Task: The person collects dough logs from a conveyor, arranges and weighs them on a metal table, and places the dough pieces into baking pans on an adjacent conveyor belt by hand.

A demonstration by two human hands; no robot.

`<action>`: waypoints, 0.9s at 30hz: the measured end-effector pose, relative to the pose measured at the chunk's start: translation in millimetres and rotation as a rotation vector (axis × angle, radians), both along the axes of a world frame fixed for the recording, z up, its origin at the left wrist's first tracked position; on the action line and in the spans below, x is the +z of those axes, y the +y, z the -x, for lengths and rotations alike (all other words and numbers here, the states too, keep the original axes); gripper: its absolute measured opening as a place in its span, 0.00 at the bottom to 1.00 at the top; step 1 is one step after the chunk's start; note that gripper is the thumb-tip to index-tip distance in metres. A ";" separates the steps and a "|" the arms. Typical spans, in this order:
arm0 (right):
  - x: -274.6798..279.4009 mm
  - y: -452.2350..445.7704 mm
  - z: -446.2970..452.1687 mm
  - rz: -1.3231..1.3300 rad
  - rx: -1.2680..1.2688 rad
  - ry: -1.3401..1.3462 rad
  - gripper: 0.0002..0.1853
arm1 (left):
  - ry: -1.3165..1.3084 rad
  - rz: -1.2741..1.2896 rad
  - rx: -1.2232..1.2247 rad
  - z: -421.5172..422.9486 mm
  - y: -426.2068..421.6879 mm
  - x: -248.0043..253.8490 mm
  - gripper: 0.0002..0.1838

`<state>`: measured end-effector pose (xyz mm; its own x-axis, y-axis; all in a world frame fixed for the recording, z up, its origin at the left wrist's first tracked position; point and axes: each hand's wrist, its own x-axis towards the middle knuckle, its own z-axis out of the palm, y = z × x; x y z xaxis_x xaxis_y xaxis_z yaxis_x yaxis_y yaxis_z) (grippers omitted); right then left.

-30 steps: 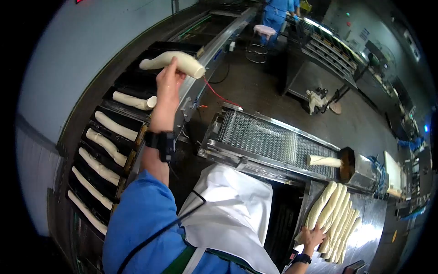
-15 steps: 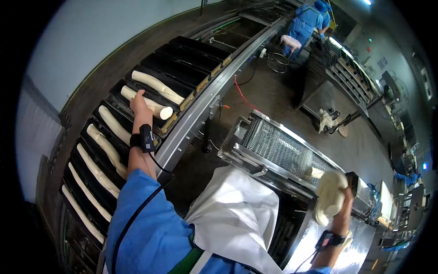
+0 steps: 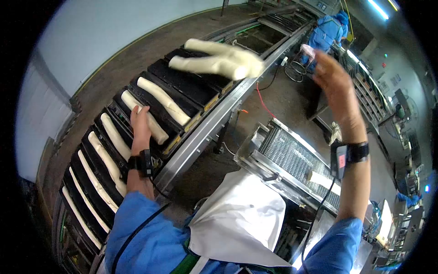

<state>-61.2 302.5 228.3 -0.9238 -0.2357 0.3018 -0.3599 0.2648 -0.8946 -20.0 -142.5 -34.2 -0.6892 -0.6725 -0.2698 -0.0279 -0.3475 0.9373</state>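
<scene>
Long pale dough rolls lie in a row of black loaf pans on a conveyor at my left. My left hand (image 3: pixel 140 122) is closed around one dough roll (image 3: pixel 156 131) in its pan. To its right another dough roll (image 3: pixel 164 100) lies in a pan. Several dough pieces (image 3: pixel 219 59), blurred by motion, hang in the air over the farther pans, apart from my hands. Raised at the right, my right hand (image 3: pixel 336 86) has its fingers stretched out and holds nothing; it is slightly blurred.
The conveyor's metal rail (image 3: pixel 200 141) runs between me and the pans. A metal mesh belt (image 3: pixel 292 153) at front right carries a dough piece (image 3: pixel 321 180). Two people in blue (image 3: pixel 326 32) stand by racks at the far right. A cable hangs from each wrist device.
My right hand has swung up from the lower right and let go of the dough, which is now airborne above the pans. My left hand stays at the same dough roll.
</scene>
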 end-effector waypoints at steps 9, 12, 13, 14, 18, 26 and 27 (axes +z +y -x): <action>-284.5 180.8 -61.9 -1.271 -0.181 -0.524 0.39 | -0.165 0.308 -0.046 -36.4 18.9 33.0 0.35; -298.5 183.2 -112.1 -1.274 -0.325 -0.373 0.37 | 0.081 0.272 -0.143 -21.1 47.7 32.7 0.27; -286.5 172.8 -120.5 -1.295 -0.356 -0.313 0.32 | 0.136 0.222 -0.234 -14.9 62.0 33.5 0.26; -301.1 181.3 -120.6 -1.375 -0.398 -0.260 0.29 | 0.192 0.172 -0.327 -7.7 77.9 35.9 0.26; -253.2 135.2 -134.5 -1.455 -0.442 -0.284 0.26 | 0.103 0.196 -0.574 9.3 155.7 50.5 0.19; -191.1 187.4 -293.3 0.814 -1.106 -0.085 0.21 | 0.329 1.404 -1.125 34.0 208.7 3.3 0.24; -193.2 198.6 -329.2 0.909 -1.220 0.000 0.21 | 0.257 1.493 -1.144 38.6 202.5 2.8 0.24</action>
